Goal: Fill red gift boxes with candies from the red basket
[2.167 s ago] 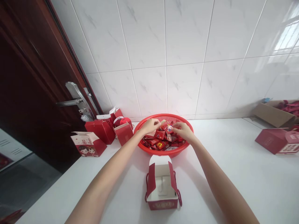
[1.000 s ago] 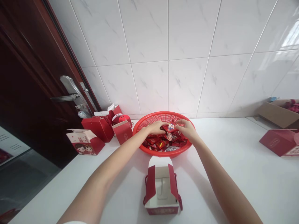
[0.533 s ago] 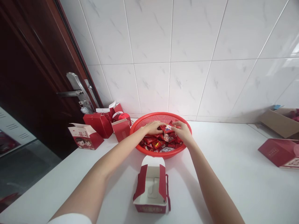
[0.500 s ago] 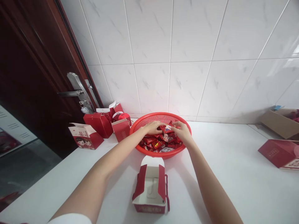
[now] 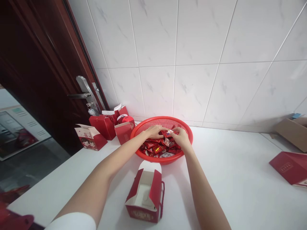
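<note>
A red plastic basket (image 5: 189, 135) holds many red-wrapped candies (image 5: 159, 149). Inside it, my left hand (image 5: 153, 131) curls its fingers around the left side of a candy with a white and blue print (image 5: 169, 132). From the right, my right hand (image 5: 180, 137) pinches the same candy, thumb towards me. The fingertips are partly hidden among the wrappers. Nearer to me, a dark red gift box (image 5: 142, 212) stands with its top flaps apart, its inside white, and a red cord handle at its right side.
Several red gift boxes (image 5: 102, 127) stand at the left by the wall, one with a cartoon print (image 5: 88, 140). On the right lie another dark red box (image 5: 287, 167) and a brown carton (image 5: 290, 132). A dark door (image 5: 48, 64) with a metal handle is at the left.
The view has shifted slightly, so the basket and the near box appear further left. Both hands stay in the basket at the printed candy, drawn a little closer around it.
</note>
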{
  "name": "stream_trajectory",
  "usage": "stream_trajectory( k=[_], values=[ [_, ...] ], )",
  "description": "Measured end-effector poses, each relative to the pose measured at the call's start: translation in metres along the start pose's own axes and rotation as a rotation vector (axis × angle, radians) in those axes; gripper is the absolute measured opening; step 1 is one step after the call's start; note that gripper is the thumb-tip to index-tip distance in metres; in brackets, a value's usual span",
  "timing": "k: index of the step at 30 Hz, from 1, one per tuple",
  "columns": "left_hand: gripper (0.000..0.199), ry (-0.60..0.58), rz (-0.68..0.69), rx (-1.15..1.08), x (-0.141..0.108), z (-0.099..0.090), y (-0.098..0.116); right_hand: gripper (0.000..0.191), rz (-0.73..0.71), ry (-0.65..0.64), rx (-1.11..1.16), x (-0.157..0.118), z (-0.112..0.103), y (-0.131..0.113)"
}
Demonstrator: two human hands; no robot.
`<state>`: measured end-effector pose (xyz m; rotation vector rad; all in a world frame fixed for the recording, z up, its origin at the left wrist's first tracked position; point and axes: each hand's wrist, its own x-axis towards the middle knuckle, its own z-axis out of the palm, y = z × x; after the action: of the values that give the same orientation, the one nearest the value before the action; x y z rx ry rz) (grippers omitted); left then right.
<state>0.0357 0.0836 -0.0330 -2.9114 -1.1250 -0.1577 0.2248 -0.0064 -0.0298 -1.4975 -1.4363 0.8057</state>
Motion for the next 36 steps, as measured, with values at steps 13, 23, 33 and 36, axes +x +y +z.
stream_trajectory(
  k=[13, 23, 33, 36],
  values=[
    [0.042, -0.024, -0.046, -0.045, 0.0068, 0.0007, -0.0011, 0.023, 0.034, -0.034, -0.019, 0.0049, -0.0011, 0.0010],
    [0.043, -0.001, -0.054, -0.053, 0.0076, 0.0008, -0.0014, 0.021, 0.034, -0.052, -0.005, 0.0047, -0.0004, 0.0007],
    [0.030, -0.052, -0.104, -0.101, 0.0070, -0.0032, 0.0043, 0.018, 0.053, -0.034, 0.080, 0.0068, 0.0003, 0.0050],
    [0.032, -0.085, -0.169, -0.120, 0.0087, -0.0060, 0.0066, 0.016, 0.052, -0.014, 0.105, 0.0054, -0.0002, 0.0027]
  ],
)
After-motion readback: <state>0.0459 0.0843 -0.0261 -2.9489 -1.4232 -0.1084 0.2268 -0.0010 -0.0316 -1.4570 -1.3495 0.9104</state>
